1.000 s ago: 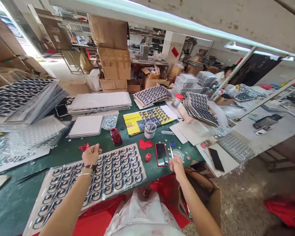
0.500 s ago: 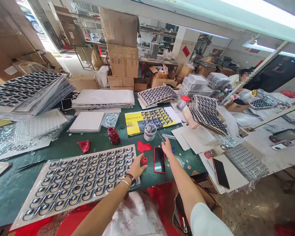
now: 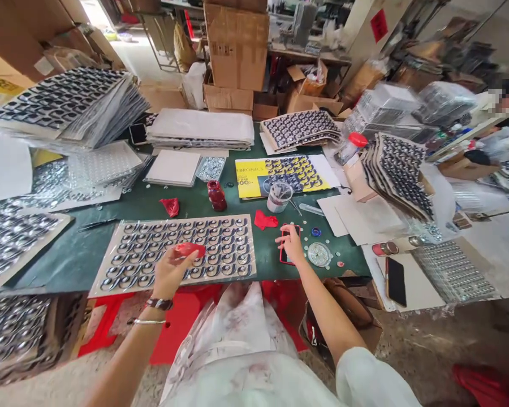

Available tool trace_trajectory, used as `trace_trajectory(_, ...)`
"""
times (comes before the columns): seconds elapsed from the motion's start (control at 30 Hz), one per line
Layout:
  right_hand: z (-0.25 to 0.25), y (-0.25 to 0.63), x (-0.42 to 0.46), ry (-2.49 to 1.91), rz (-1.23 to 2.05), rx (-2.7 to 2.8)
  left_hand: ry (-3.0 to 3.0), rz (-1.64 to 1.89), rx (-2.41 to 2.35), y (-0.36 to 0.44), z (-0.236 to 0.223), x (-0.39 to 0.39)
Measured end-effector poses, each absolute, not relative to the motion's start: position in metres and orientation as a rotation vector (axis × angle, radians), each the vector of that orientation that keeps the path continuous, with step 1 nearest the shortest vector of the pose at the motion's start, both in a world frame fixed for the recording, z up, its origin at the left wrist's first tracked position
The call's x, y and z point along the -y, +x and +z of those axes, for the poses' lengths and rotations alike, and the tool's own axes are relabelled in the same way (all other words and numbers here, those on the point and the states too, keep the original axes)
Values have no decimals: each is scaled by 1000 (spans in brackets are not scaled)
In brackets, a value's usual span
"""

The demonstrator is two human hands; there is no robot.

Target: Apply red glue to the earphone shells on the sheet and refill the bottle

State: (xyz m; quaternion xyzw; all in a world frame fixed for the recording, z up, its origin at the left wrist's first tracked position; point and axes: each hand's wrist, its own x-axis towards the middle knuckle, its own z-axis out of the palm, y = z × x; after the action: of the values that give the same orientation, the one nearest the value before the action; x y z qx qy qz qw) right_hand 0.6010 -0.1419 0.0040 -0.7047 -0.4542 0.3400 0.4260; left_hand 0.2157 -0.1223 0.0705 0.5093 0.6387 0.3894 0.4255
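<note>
My left hand [image 3: 169,272] is closed on a small red elongated object [image 3: 190,249], held over the sheet of dark curved pieces with shiny round centres [image 3: 220,249]. What this red object is I cannot make out. My right hand [image 3: 292,246] hovers over or touches the red-edged phone [image 3: 284,255], fingers apart and nothing in them. Beyond it are a clear tub [image 3: 279,198], tweezers [image 3: 297,208] and a crumpled red scrap [image 3: 266,220]. A dark red bottle [image 3: 216,195] stands behind the sheet, with another red scrap [image 3: 169,207] to its left.
A round dish of small clear pieces [image 3: 319,255] and a blue ring [image 3: 316,232] lie right of the phone. Stacked sheets [image 3: 401,169] rise at the right, with piles [image 3: 68,107] at the left. A second phone [image 3: 395,281] rests near the right edge. Cardboard boxes [image 3: 236,51] stand behind.
The view has tilted down. My left hand has moved left over the sheet with the red object. My right hand has come away from the tweezers and back over the phone.
</note>
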Motion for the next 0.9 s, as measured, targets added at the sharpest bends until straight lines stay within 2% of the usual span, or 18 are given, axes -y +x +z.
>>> trace_trajectory(0.2,-2,548,119,-1706,954,1415,1012,1096,-1835,150,67,201)
trace_trajectory(0.57,-3,486,80,-1731,1036,1714,920,1190,-1833,137,73,261)
trace_trajectory(0.67,-5,492,89,-1798,961,1731,958,1203,-1807,138,78,268)
trace_trajectory(0.9,-8,540,59,-2055,544,1678,1071,1184,-1791,143,82,266)
